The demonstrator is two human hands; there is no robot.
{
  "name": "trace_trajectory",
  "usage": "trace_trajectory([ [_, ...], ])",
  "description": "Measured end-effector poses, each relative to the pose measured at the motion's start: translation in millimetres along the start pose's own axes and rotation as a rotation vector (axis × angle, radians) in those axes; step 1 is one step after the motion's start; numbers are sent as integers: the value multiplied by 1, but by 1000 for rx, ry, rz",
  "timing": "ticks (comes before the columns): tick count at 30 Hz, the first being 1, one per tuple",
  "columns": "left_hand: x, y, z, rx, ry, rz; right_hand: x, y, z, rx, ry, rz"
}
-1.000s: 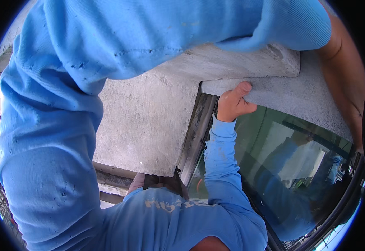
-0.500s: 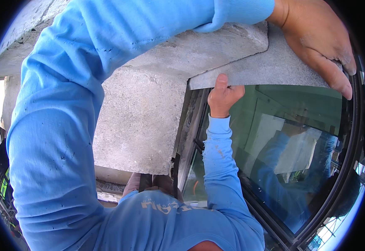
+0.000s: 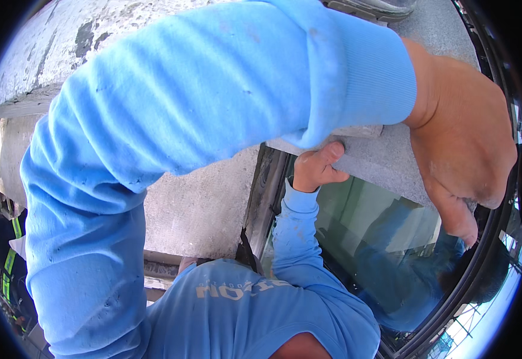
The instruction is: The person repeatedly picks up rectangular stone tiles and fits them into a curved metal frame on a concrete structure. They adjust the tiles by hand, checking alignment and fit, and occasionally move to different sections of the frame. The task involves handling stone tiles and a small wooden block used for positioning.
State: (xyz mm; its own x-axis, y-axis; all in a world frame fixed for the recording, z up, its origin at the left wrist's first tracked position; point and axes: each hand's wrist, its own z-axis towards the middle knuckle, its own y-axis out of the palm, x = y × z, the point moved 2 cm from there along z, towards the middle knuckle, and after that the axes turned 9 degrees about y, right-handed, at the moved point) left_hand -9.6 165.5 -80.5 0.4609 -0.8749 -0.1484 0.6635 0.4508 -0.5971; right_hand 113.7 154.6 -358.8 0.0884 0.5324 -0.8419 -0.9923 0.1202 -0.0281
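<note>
A flat grey slab [image 3: 386, 158] lies across the upper part of a dark-framed window pane [image 3: 348, 224], its lower edge tilted down toward the right. My left arm arches over the top of the view, and my left hand [image 3: 464, 131] is closed over the slab's right end, beside the window frame. Its thumb points down past the edge; the other fingers are mostly hidden. My right hand [image 3: 318, 167] pinches the slab's lower left edge, thumb on the near face and fingers tucked out of sight. My left sleeve covers much of the slab's far left part.
A rough concrete block [image 3: 204, 200] stands left of the window, against the black frame. A weathered concrete ledge [image 3: 40, 60] runs along the upper left. Dark clothing with bright yellow strips [image 3: 13, 257] shows at the far left. A dark rounded object [image 3: 380, 7] sits at the top edge.
The slab has come down the pane toward me and tilted, its right end lower. Both hands moved down with it, the left one farther. My left forearm now hides more of the concrete.
</note>
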Motion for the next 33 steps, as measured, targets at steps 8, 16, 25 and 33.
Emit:
trace_trajectory([
  [8,-13,-10,-9,121,43,104,-38,19,10,-45,-119,34],
  [16,-17,-10,-6,227,162,185,-11,11,14,-163,70,-11],
  [25,-5,4,0,82,8,44,-29,3,4,-26,4,34],
  [33,-35,-3,-6,289,262,214,-37,26,26,-155,-25,124],
])
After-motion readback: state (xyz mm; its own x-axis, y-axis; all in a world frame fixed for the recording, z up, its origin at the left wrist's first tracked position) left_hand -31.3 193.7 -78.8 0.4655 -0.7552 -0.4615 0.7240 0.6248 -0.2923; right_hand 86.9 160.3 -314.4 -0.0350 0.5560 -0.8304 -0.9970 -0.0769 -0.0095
